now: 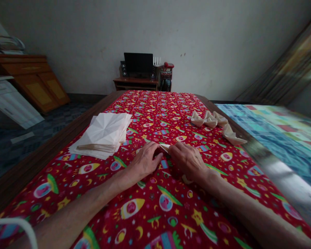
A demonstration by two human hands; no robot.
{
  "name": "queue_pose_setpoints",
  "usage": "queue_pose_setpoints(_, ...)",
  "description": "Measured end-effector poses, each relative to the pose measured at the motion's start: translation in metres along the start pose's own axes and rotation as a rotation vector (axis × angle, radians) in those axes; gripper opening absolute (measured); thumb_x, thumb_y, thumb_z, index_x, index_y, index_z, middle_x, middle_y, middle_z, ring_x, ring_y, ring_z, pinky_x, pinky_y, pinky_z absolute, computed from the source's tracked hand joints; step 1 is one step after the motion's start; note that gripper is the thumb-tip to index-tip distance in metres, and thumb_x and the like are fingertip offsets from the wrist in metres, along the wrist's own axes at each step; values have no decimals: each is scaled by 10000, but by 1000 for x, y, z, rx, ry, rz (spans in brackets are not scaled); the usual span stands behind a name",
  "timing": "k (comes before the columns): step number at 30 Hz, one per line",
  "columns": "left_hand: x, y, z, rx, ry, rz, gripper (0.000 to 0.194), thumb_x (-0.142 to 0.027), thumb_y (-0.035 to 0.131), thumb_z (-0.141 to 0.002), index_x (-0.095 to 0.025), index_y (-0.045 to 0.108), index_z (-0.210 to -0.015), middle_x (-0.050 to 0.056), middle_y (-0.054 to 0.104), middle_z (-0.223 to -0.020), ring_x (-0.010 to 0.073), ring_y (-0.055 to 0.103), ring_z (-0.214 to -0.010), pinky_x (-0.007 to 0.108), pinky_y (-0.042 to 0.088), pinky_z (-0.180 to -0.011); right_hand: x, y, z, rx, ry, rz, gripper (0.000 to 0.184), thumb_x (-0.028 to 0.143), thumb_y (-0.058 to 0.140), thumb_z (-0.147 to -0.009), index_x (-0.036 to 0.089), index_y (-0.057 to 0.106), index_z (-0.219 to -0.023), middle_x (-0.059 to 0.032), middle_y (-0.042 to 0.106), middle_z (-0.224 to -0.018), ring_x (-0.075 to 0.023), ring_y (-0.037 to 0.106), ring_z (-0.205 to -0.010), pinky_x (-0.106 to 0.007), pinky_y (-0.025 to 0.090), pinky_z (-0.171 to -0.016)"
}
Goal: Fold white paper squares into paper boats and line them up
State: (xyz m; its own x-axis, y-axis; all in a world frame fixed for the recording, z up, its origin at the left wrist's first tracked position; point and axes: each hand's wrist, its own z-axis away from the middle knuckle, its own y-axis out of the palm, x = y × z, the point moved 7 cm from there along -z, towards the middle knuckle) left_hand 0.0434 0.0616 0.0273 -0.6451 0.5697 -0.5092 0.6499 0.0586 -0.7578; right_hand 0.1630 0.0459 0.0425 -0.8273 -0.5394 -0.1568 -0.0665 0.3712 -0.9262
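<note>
Near the middle of the table, my right hand (188, 157) is closed around a small folded piece of cream paper (165, 147). Only its pointed end shows; the rest is hidden under the fingers. My left hand (146, 159) rests on the cloth at that point, fingers curved and thumb apart. Its fingertips lie at or very near the paper's tip; whether they touch it I cannot tell. To the left lies a stack of creased paper sheets (103, 129). Several folded paper shapes with raised points, one a folded paper piece (232, 135), stand at the right.
A red patterned tablecloth (168, 218) covers the table, leaving its brown wooden edge (75, 128) bare. A white cable (18, 221) curves at lower left. A bed (274, 131) is on the right. Beyond the table stands a monitor (138, 63); cabinets (38, 86) are at left.
</note>
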Motion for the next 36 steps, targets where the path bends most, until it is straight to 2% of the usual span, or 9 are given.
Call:
queue_pose_setpoints(4, -8, 1, 3, -21, -135, 184, 424, -285, 473, -891, -149, 383, -1282, 59, 645, -930, 183, 622, -812, 332, 510, -774, 4, -7, 2, -149, 9, -89, 170, 180, 410, -915, 165, 539, -806, -45, 542, -753, -142, 455, -633, -262, 236, -502)
queue_pose_setpoints(7, -17, 5, 7, 2, -131, 177, 477, -289, 412, -920, -142, 317, -1364, 92, 649, -1013, 210, 627, -923, 374, 496, -861, 8, -11, 4, -244, 6, -200, 149, 155, 378, -900, 171, 488, -802, -33, 519, -720, -138, 441, -611, -253, 262, -507)
queue_pose_setpoints(12, -21, 3, 7, -47, 12, 78, 382, -154, 412, -887, -169, 474, -1264, 101, 585, -1218, 216, 550, -1134, 388, 420, -1004, 7, -12, 6, -320, 36, -382, 103, 176, 436, -855, 202, 392, -766, 5, 479, -655, -117, 403, -548, -237, 291, -512)
queue_pose_setpoints(17, -17, 4, 5, -40, 62, -5, 296, -84, 486, -820, -168, 590, -1084, 83, 645, -1049, 216, 609, -998, 358, 486, -902, 3, -8, 7, -236, 75, -536, 39, 220, 423, -869, 196, 394, -881, -14, 535, -724, -116, 440, -563, -230, 329, -532)
queue_pose_setpoints(20, -20, 3, 4, -28, 64, -33, 321, -83, 500, -810, -169, 584, -1107, 77, 648, -1020, 216, 620, -950, 346, 499, -857, -1, -2, 7, -179, 116, -531, 94, 231, 428, -852, 186, 397, -929, -28, 562, -748, -128, 469, -586, -234, 334, -541)
queue_pose_setpoints(23, -22, 3, 3, -8, 53, -36, 329, -93, 486, -825, -163, 579, -1133, 73, 657, -974, 215, 630, -905, 337, 507, -818, -4, 5, 5, -125, 129, -547, 19, 209, 410, -841, 196, 401, -851, -14, 559, -713, -116, 458, -558, -221, 314, -525)
queue_pose_setpoints(27, -20, 4, -1, -19, 45, -9, 304, -93, 517, -804, -172, 600, -1086, 65, 668, -995, 208, 631, -912, 323, 498, -831, -4, 9, 3, -136, 166, -532, 74, 217, 402, -849, 198, 410, -778, -4, 550, -668, -108, 453, -534, -216, 293, -515)
queue_pose_setpoints(32, -23, 7, -4, 9, 49, 62, 225, -58, 504, -796, -185, 635, -927, 36, 679, -899, 177, 638, -829, 264, 489, -756, -4, 12, 3, -152, 193, -510, 46, 239, 433, -832, 193, 434, -832, -3, 546, -674, -119, 468, -553, -221, 298, -530)
queue_pose_setpoints(36, -25, 8, -3, 14, 37, 30, 252, -80, 457, -837, -187, 639, -976, 40, 676, -852, 181, 641, -775, 258, 477, -679, -7, 13, 3, -136, 189, -582, 81, 228, 411, -821, 183, 422, -888, 1, 529, -665, -125, 465, -556, -224, 312, -535)
